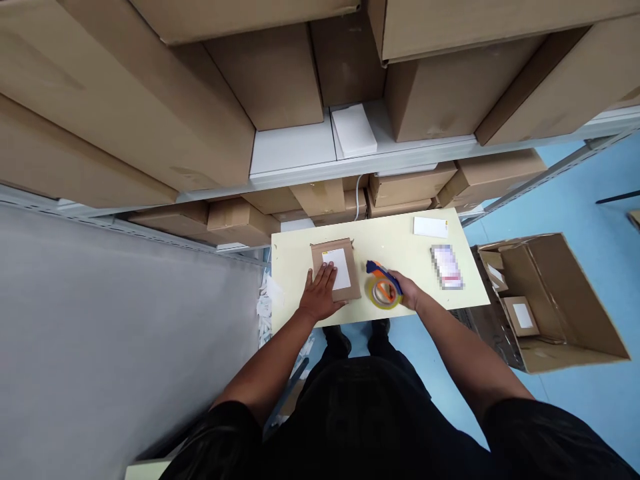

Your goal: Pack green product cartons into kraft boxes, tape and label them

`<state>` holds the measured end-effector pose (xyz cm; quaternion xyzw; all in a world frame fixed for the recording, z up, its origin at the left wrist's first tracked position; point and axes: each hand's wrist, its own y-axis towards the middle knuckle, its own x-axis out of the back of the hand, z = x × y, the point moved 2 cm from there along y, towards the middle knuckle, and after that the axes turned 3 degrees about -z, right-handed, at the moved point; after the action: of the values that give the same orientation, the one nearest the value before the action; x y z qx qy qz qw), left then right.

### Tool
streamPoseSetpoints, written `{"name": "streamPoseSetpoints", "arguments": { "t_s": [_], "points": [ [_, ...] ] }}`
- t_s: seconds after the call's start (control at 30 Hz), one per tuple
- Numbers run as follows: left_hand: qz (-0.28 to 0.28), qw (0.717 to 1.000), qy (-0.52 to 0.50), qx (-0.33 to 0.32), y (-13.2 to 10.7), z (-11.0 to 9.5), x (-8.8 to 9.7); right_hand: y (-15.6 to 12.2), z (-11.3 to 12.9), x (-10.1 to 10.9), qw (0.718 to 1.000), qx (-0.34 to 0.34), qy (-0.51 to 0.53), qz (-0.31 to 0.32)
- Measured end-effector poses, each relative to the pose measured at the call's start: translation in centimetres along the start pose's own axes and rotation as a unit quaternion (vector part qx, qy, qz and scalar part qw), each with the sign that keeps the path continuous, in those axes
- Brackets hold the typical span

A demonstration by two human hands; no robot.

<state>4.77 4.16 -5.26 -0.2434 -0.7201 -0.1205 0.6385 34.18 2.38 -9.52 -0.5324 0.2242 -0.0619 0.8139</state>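
Note:
A small flat cardboard box (353, 288) with a white label (342, 270) on top lies on the pale yellow table (295, 247). Pressed on the label's left side and the box is my left hand (321, 293), its fingers laid out flat. My right hand (407, 291) grips a blue and orange tape dispenser (393, 279) by its handle, fingers wrapped round it. The dispenser carries a roll of yellowish tape (373, 293) and stays apart from the box, just to its right.
A white slip or thin box (431, 227) and a phone-like, pixelated item (447, 267) lie at the table's right. An open carton (575, 300) holding small labelled boxes stands on the floor to the right. Shelves (295, 175) with cardboard boxes rise beyond; a grey wall (125, 333) is left.

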Motion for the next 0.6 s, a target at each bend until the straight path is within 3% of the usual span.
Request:
{"name": "streamPoseSetpoints", "arguments": {
  "t_s": [0.13,0.2,0.27,0.33,0.43,0.53,0.6],
  "points": [
    [-0.003,0.999,-0.012,0.053,0.8,-1.5,-0.4,-3.2,-7.4,3.8,1.000,-0.017,0.011,-0.002],
    [-0.010,0.998,-0.019,0.067,1.1,-2.2,-0.8,-4.0,-10.1,3.7,1.000,-0.016,0.008,-0.013],
    [-0.013,0.997,-0.021,0.069,1.3,-2.7,-1.0,-3.8,-11.1,2.5,1.000,-0.012,0.003,-0.007],
    [-0.014,0.997,-0.017,0.067,1.2,-2.8,-1.1,-2.9,-10.1,1.3,1.000,-0.013,-0.018,-0.005],
    [-0.019,0.998,-0.008,0.066,1.0,-2.5,-1.0,-1.3,-6.5,0.6,0.993,-0.019,-0.113,-0.005],
    [-0.026,0.998,-0.004,0.065,0.9,-2.3,-1.0,-0.4,-3.2,-0.1,0.964,0.014,-0.266,-0.019],
    [-0.030,0.997,-0.005,0.066,0.9,-2.3,-1.0,-0.1,-2.4,-1.7,0.945,0.048,-0.324,-0.017]
  ]
}}
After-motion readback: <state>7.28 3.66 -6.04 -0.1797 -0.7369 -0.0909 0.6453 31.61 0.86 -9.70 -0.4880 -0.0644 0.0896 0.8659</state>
